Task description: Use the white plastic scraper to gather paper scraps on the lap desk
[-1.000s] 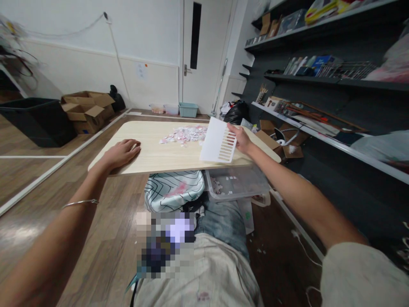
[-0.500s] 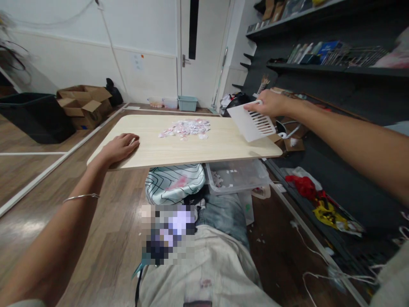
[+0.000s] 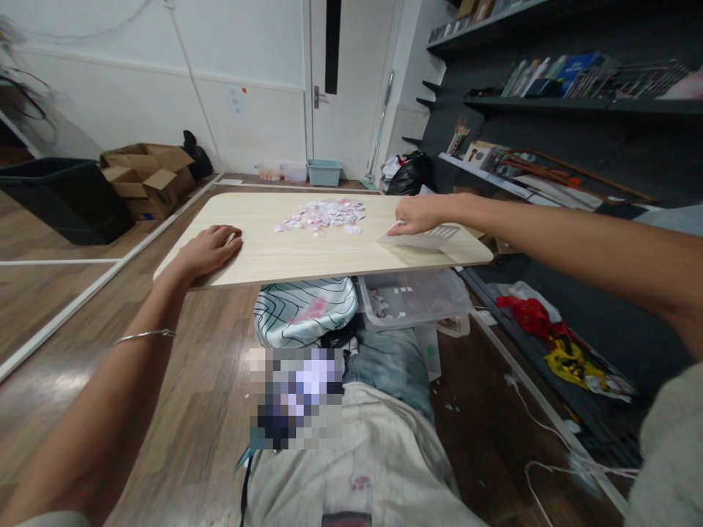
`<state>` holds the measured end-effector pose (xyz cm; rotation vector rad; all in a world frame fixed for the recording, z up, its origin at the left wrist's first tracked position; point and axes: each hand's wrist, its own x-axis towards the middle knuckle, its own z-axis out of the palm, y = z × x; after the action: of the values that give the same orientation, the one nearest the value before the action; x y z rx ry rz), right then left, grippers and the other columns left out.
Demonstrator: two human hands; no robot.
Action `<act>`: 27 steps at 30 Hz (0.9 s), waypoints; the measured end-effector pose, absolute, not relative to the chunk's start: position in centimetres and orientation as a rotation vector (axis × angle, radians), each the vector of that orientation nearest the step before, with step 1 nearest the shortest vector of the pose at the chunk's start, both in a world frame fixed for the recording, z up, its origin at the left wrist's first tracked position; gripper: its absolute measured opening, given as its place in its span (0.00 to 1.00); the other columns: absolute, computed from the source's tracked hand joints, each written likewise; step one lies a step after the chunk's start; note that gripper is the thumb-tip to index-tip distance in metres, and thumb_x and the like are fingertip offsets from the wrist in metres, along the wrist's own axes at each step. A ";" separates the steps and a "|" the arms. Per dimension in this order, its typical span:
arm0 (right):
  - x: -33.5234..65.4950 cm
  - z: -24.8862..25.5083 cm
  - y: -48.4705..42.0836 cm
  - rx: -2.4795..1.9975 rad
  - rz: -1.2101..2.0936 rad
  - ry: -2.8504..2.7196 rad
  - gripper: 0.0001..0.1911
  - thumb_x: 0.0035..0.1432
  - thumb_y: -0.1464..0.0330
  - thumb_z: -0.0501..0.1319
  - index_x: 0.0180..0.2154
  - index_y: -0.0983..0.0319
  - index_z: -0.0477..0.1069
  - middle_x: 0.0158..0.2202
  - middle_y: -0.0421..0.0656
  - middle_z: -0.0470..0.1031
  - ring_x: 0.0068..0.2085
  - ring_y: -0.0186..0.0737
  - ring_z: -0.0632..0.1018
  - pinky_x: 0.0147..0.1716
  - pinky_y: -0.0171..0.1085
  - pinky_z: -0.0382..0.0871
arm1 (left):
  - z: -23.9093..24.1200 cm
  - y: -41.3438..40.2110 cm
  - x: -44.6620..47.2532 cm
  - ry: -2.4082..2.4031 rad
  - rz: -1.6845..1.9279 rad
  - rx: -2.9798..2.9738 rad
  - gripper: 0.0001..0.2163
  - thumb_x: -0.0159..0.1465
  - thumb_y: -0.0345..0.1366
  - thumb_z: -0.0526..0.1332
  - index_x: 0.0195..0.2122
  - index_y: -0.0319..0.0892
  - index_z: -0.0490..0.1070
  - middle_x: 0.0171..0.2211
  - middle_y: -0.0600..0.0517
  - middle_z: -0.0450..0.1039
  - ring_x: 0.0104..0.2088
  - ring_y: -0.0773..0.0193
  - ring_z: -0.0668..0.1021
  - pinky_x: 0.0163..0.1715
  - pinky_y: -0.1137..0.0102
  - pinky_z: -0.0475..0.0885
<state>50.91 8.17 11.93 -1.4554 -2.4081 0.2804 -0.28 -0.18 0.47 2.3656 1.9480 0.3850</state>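
My left hand (image 3: 211,250) lies palm down on the left part of the pale wooden board (image 3: 263,256), fingers stretched out and holding nothing. My right hand (image 3: 420,214) grips a white plastic slotted scoop (image 3: 414,239) over the board's right part. The scoop is tilted low, its front edge close to the wood; whether it touches I cannot tell. A pile of small white and pink paper scraps (image 3: 329,214) is spread on the board between my hands, to the left of the scoop.
Below the board's near edge are a clear plastic bin (image 3: 417,311) with a few white bits and a patterned cloth-like item (image 3: 304,311). A black bin (image 3: 66,201) and cardboard box (image 3: 148,179) stand left. Dark shelves (image 3: 549,139) line the right.
My right hand has moved left and down with the scoop, which has gone from raised and steep to low and flatter over the board. My left hand stays on the board.
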 end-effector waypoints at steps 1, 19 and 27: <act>50.5 11.7 8.1 -1.461 0.267 -2.485 0.25 0.47 0.56 0.82 0.19 0.62 0.71 0.20 0.42 0.74 0.31 0.39 0.79 0.37 0.38 0.68 | 0.5 -0.2 -0.3 1.951 0.388 2.361 0.34 0.72 0.54 0.43 0.65 0.33 0.70 0.65 0.34 0.71 0.66 0.45 0.72 0.69 0.55 0.65; 49.8 14.7 5.6 -1.495 0.062 -2.981 0.21 0.57 0.59 0.70 0.48 0.64 0.84 0.42 0.44 0.86 0.45 0.45 0.81 0.45 0.37 0.69 | -0.3 0.3 -0.7 1.949 0.463 2.376 0.31 0.73 0.52 0.45 0.64 0.35 0.71 0.64 0.37 0.73 0.65 0.47 0.71 0.69 0.55 0.65; 51.7 13.2 7.1 -1.570 0.041 -2.763 0.40 0.51 0.42 0.73 0.48 0.71 0.84 0.39 0.51 0.85 0.44 0.53 0.83 0.45 0.41 0.74 | -0.3 0.3 -0.7 1.934 0.466 2.389 0.31 0.73 0.52 0.45 0.63 0.34 0.71 0.64 0.37 0.73 0.65 0.46 0.71 0.68 0.54 0.65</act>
<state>51.67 7.09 13.18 -1.5701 -2.7626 0.0413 -0.72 0.33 -0.27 2.3890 1.9340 0.4660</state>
